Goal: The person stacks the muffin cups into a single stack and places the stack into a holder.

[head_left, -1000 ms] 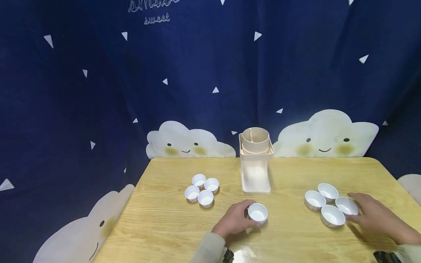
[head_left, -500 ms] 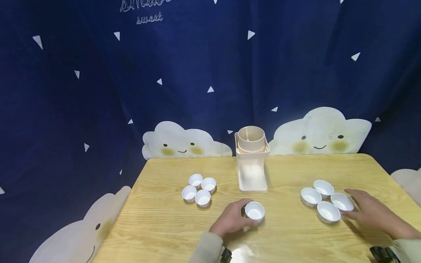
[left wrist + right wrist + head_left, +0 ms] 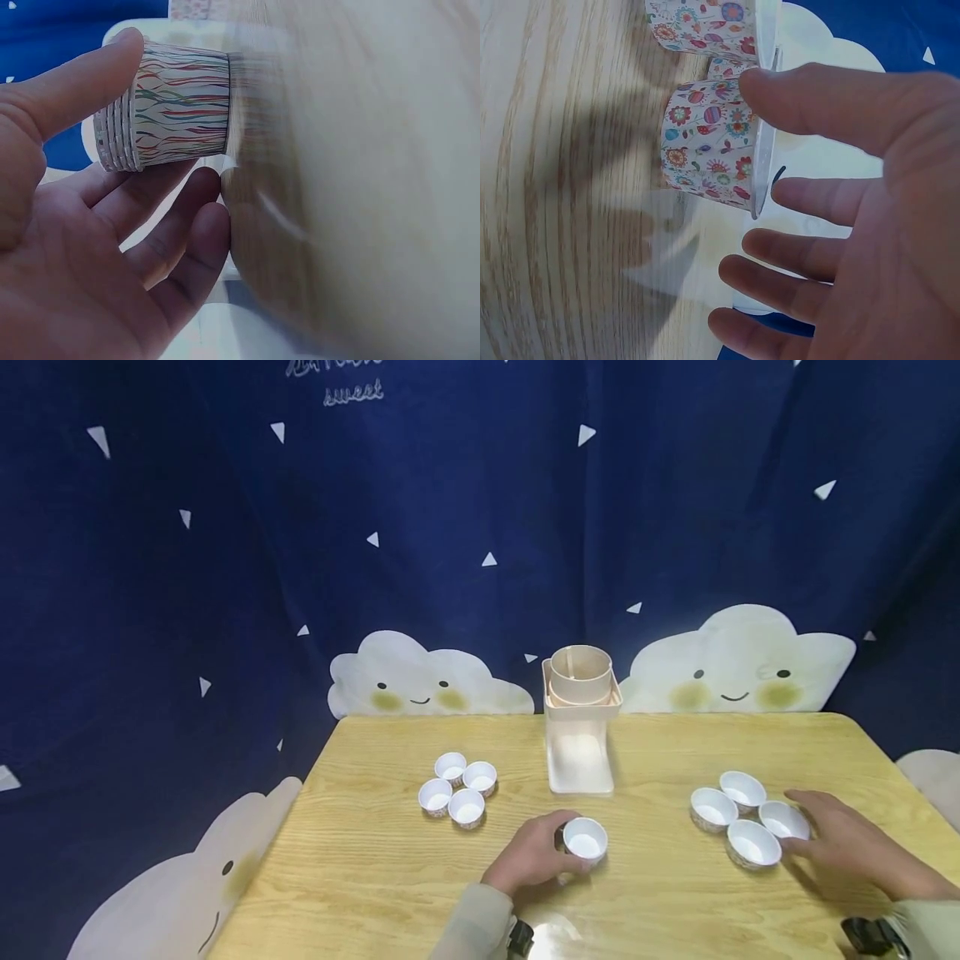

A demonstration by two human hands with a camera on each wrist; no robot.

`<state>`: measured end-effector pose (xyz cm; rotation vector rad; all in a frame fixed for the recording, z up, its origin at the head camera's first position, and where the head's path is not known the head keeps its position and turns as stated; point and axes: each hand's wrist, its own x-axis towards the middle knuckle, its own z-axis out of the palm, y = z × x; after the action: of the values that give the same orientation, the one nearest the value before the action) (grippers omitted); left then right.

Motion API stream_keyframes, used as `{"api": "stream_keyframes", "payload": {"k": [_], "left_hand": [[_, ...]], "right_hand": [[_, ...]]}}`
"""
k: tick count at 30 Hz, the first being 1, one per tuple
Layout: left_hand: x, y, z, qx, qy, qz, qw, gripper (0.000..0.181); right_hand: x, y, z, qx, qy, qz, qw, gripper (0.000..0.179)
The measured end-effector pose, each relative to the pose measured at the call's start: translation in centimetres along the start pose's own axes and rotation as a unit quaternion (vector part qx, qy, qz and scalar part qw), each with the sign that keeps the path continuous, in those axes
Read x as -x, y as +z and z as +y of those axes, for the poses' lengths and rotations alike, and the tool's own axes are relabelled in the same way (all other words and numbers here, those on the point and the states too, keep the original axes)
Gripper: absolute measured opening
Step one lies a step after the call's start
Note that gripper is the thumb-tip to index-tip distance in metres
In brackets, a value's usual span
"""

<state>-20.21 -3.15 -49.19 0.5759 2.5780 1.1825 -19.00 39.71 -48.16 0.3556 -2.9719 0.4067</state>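
Observation:
My left hand [image 3: 534,853] grips a small stack of paper baking cups [image 3: 585,841] on the table, left of centre. In the left wrist view the stack [image 3: 184,105] carries coloured wavy lines, with several rims nested together. The thumb lies on the rims; the fingers reach behind and below. At the right, my right hand [image 3: 851,843] is spread beside a cluster of floral paper cups [image 3: 753,845]. Its thumb tip [image 3: 761,86] lies at the rim of the nearest floral cup [image 3: 711,142], while the other fingers [image 3: 795,251] stay extended and loose.
A second cluster of white-lined paper cups [image 3: 467,808] stands on the left of the wooden table [image 3: 360,877]. At the back middle is a cream stand [image 3: 581,760] with a round container [image 3: 581,675] on top. A dark blue curtain [image 3: 450,485] hangs behind.
The camera view shifts slightly. My left hand keeps its grip on the cup stack, and my right hand stays beside the floral cups, its fingers slightly farther from the nearest cup.

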Motion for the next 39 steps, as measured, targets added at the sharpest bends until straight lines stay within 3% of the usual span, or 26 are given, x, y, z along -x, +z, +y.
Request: {"api": "stream_keyframes", "payload": {"k": [10,15,20,26,31,39], "left_hand": [[-0.2,-0.3,0.1,-0.002,-0.011,-0.004,0.9999,0.056],[-0.1,-0.4,0.0,0.001,-0.001,0.009,1.0000,0.056],[-0.1,-0.3,-0.2,0.019,0.006,0.012,0.9997,0.053],[0.1,-0.1,0.0,0.045,0.005,-0.011,0.9989,0.049],[0.1,-0.1,0.0,0.042,0.002,-0.018,0.9990,0.052],[0.2,-0.4,0.0,0.042,0.009,-0.011,0.9990,0.053]], "right_hand": [[-0.4,0.1,0.0,0.011,-0.004,0.008,0.9999,0.062],[-1.0,-0.1,0.0,0.014,-0.006,0.016,0.9998,0.058],[-1.1,-0.1,-0.1,0.012,0.007,-0.005,0.9999,0.060],[-0.8,-0.2,-0.3,0.009,0.020,-0.013,0.9997,0.060],[-0.8,-0.6,-0.2,-0.006,0.045,-0.015,0.9989,0.068],[-0.8,-0.7,-0.2,-0.003,0.053,-0.011,0.9986,0.068]]}}
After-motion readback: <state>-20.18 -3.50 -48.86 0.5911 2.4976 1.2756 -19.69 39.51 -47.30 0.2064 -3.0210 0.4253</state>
